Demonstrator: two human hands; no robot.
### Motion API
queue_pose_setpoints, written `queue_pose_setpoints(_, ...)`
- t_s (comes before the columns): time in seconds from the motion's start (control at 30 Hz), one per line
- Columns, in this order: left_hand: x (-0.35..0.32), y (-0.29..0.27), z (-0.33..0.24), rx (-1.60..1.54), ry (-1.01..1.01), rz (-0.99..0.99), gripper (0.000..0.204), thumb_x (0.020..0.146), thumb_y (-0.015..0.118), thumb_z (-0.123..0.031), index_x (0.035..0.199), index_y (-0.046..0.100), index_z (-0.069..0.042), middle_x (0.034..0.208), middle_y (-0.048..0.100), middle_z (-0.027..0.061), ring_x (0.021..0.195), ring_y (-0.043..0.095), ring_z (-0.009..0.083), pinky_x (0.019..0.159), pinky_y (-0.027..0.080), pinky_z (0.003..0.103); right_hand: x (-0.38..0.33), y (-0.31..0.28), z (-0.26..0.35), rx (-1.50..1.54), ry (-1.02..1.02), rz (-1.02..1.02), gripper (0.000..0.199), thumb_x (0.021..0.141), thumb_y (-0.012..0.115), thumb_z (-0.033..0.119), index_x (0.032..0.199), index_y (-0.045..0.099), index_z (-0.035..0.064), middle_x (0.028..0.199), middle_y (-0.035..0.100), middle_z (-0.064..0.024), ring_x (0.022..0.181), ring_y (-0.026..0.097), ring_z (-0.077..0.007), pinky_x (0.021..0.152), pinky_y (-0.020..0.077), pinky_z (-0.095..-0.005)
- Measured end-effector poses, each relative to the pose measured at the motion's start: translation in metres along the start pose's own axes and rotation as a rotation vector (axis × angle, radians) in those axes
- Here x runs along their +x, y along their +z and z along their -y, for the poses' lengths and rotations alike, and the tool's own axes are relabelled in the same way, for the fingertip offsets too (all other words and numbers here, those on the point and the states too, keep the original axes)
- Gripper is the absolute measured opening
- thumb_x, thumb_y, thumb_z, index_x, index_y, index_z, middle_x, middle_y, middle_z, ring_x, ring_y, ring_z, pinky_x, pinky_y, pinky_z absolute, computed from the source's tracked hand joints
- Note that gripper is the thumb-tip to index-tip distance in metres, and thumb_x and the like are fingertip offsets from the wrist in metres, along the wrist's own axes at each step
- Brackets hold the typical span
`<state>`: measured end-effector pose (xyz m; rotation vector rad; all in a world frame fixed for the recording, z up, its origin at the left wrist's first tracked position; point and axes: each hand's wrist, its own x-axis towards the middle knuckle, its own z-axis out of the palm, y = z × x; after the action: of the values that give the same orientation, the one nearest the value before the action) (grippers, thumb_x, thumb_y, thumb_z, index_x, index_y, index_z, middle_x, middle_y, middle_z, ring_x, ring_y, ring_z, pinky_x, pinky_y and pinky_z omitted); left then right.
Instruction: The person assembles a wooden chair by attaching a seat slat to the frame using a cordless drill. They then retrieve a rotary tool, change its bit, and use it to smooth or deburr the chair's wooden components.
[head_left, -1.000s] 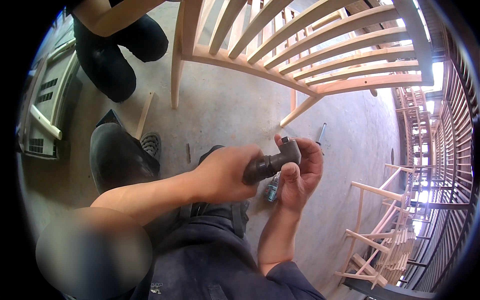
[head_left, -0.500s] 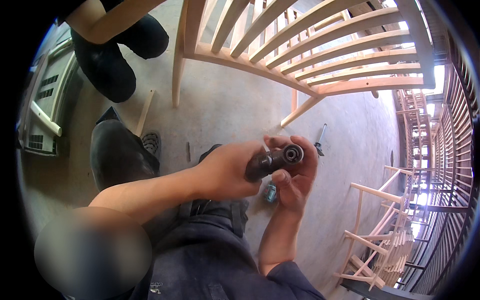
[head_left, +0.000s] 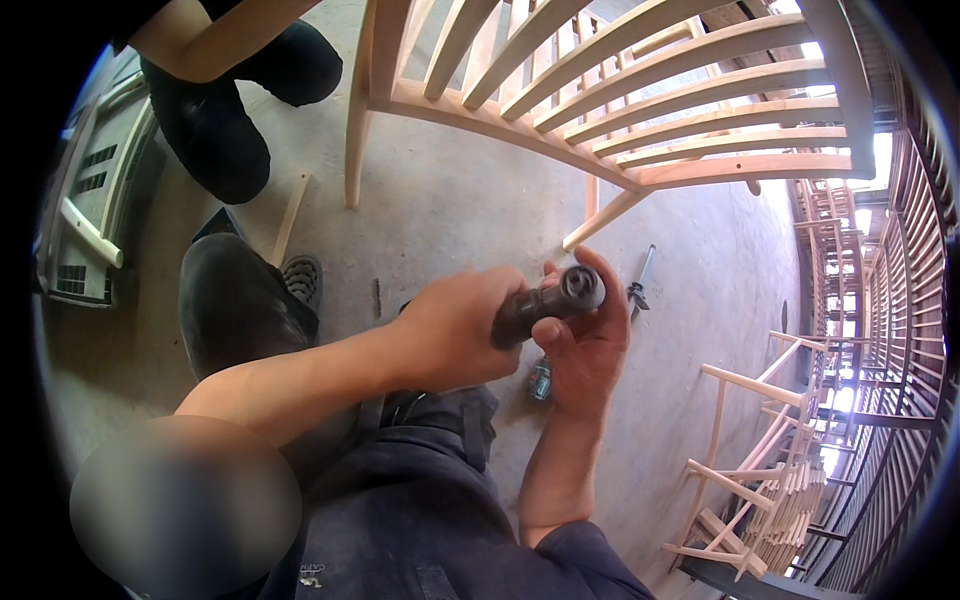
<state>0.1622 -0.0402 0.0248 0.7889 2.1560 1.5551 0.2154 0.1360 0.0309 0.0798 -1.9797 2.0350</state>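
My left hand (head_left: 455, 330) is closed around the dark grey body of a small cylindrical power tool (head_left: 548, 300), whose round head points up toward the camera. My right hand (head_left: 588, 335) cups the tool's head from the right, thumb and fingers wrapped round it. Below the hands a small green and silver object (head_left: 540, 380) lies on the concrete floor. My dark trousers fill the lower middle of the view.
An unfinished wooden chair frame (head_left: 620, 110) stands just beyond the hands. A metal hand tool (head_left: 638, 285) lies on the floor to the right. Another person in dark trousers (head_left: 235, 110) crouches at upper left. Stacked wooden chair frames (head_left: 770, 480) line the right side.
The tool has turned so its round head now faces the camera, and my right hand's fingers have shifted up around the head.
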Motion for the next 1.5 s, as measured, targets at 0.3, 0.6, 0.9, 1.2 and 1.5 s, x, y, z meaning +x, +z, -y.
queue_pose_setpoints(0.3, -0.001, -0.012, -0.005, -0.228, 0.041, 0.113, 0.06, 0.093, 0.072, -0.051, 0.13, 0.052, -0.007, 0.088, 0.06, 0.0115, 0.079, 0.061, 0.0213, 0.076, 0.05, 0.035, 0.011, -0.015, 0.018, -0.042, -0.131, 0.11, 0.094, 0.079, 0.088, 0.039, 0.151, 0.045, -0.0038, 0.141, 0.058, -0.0216, 0.13, 0.058, -0.0305, 0.116, 0.0406, -0.0458)
queue_pose_setpoints(0.6, -0.005, -0.004, -0.014, -0.138, 0.006, -0.05, 0.042, 0.095, 0.07, -0.035, 0.125, 0.053, -0.011, 0.087, 0.069, 0.0177, 0.082, 0.068, 0.0391, 0.072, 0.051, 0.046, -0.001, -0.012, 0.022, -0.634, -0.465, -0.215, 0.041, 0.076, 0.092, 0.019, 0.1, 0.064, 0.0022, 0.085, 0.064, -0.0075, 0.068, 0.059, -0.0137, 0.062, 0.051, -0.0259)
queue_pose_setpoints(0.9, -0.004, -0.003, -0.017, 0.055, 0.031, -0.2, 0.039, 0.092, 0.073, -0.032, 0.119, 0.054, -0.012, 0.089, 0.07, 0.0171, 0.084, 0.069, 0.0402, 0.069, 0.052, 0.047, 0.004, 0.009, 0.012, -1.007, -0.541, -0.281, 0.02, 0.102, 0.058, 0.015, 0.088, 0.057, 0.0006, 0.075, 0.055, -0.0101, 0.062, 0.05, -0.0218, 0.058, 0.0412, -0.0329)
queue_pose_setpoints(1.2, -0.003, -0.005, -0.013, 0.129, 0.053, -0.217, 0.047, 0.09, 0.076, -0.031, 0.125, 0.051, -0.011, 0.089, 0.066, 0.0173, 0.08, 0.068, 0.041, 0.069, 0.053, 0.045, -0.003, 0.001, -0.007, -0.404, -0.171, -0.287, 0.032, 0.097, 0.073, 0.031, 0.093, 0.059, 0.0022, 0.079, 0.059, -0.0008, 0.068, 0.054, -0.0114, 0.06, 0.0441, -0.0275)
queue_pose_setpoints(1.5, -0.003, -0.002, -0.014, 0.116, -0.025, -0.222, 0.064, 0.082, 0.076, -0.018, 0.136, 0.044, -0.006, 0.089, 0.07, 0.0218, 0.084, 0.068, 0.0458, 0.073, 0.053, 0.054, 0.001, -0.005, -0.001, -0.029, 0.112, -0.045, 0.062, 0.076, 0.093, 0.016, 0.125, 0.06, -0.0024, 0.108, 0.068, -0.0091, 0.098, 0.067, -0.0183, 0.09, 0.0541, -0.0309)
